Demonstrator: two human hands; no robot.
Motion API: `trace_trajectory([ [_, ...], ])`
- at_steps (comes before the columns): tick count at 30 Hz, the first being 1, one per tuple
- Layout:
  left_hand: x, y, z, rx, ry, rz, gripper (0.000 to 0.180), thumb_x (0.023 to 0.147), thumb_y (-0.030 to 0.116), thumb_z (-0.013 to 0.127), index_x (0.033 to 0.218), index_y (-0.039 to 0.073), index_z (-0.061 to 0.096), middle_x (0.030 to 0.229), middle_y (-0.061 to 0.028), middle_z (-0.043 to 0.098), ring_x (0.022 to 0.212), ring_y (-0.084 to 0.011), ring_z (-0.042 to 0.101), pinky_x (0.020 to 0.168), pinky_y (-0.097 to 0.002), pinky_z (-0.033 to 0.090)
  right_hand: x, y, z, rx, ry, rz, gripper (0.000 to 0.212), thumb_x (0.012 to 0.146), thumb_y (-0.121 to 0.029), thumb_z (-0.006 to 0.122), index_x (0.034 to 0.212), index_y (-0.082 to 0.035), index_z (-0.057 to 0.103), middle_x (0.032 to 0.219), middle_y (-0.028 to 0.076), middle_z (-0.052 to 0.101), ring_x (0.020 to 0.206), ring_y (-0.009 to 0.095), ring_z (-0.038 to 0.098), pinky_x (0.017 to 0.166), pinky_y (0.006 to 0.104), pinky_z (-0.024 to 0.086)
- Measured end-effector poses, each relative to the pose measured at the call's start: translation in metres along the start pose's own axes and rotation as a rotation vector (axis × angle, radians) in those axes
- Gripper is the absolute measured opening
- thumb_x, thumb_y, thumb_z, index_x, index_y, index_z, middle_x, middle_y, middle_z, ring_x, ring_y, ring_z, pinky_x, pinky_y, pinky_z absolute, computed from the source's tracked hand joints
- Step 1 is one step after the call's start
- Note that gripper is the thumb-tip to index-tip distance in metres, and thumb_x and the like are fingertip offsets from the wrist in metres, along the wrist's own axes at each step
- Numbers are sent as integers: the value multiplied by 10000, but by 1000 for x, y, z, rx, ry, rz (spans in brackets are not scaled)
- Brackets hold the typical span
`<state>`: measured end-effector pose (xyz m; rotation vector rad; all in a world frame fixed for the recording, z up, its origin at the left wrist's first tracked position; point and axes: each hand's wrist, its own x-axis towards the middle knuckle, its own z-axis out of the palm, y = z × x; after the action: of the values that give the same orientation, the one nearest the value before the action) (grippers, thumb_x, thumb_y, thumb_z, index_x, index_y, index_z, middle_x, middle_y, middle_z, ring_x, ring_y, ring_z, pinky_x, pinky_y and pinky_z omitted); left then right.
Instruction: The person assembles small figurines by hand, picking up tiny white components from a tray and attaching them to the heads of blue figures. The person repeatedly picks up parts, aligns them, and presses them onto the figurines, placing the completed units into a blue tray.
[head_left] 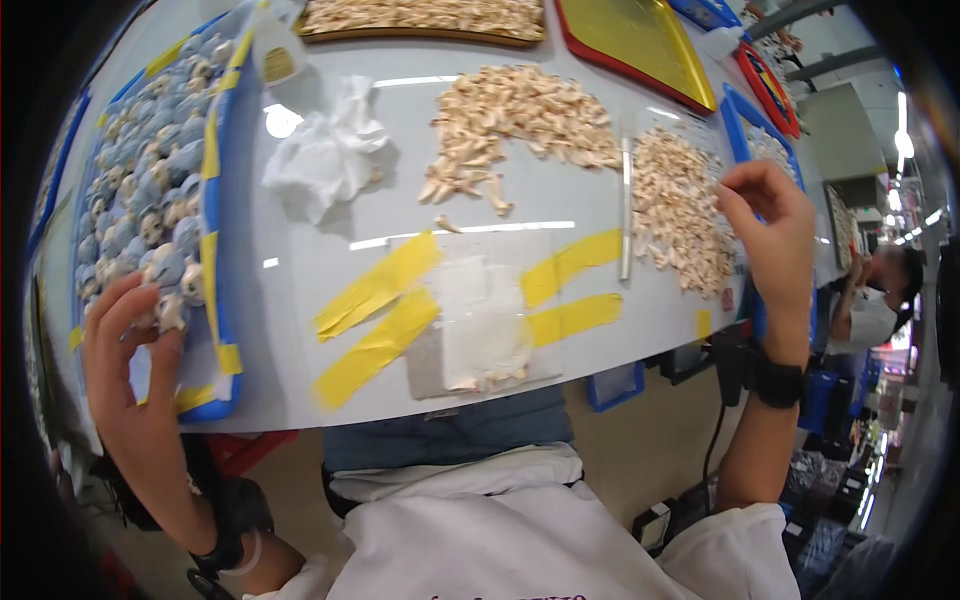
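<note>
My left hand (135, 350) reaches into the near end of a blue tray (222, 300) edged with yellow tape. Its thumb and fingers close around a small blue-and-white figure (170, 313) beside many similar pieces (150, 160). On the other side, my right hand (772, 225) is raised at the edge of a heap of small beige pieces (680, 200). Its thumb and forefinger come together; whatever is between them is too small to make out. Between my hands, a white pad (485, 310) lies on the table, flanked by yellow tape strips (380, 290).
A second beige heap (520, 110) spreads at the table's far middle, near crumpled white tissue (330, 145). A thin metal rod (627, 210) lies beside the right heap. Trays (640, 45) line the back. A co-worker (885, 290) sits far right.
</note>
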<state>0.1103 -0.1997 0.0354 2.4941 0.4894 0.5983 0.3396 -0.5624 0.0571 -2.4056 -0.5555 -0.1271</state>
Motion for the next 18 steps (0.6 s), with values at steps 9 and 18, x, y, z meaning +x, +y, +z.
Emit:
trace_trajectory([
  [9,-7,5,-5,-352,315,-15,216,848,55,530,1036,-51,527,1063,-128,537,861,-160,546,688,-224,429,-47,-14,-13,273,99,131,145,786,-25,599,928,3,583,882,32,565,775,86,515,712,208,409],
  [18,-46,39,41,-1198,-97,21,343,718,138,714,963,-20,533,1005,-208,524,791,-197,559,696,-264,452,-57,-84,29,605,-68,125,163,671,89,611,802,7,558,788,55,577,720,114,546,681,212,419],
])
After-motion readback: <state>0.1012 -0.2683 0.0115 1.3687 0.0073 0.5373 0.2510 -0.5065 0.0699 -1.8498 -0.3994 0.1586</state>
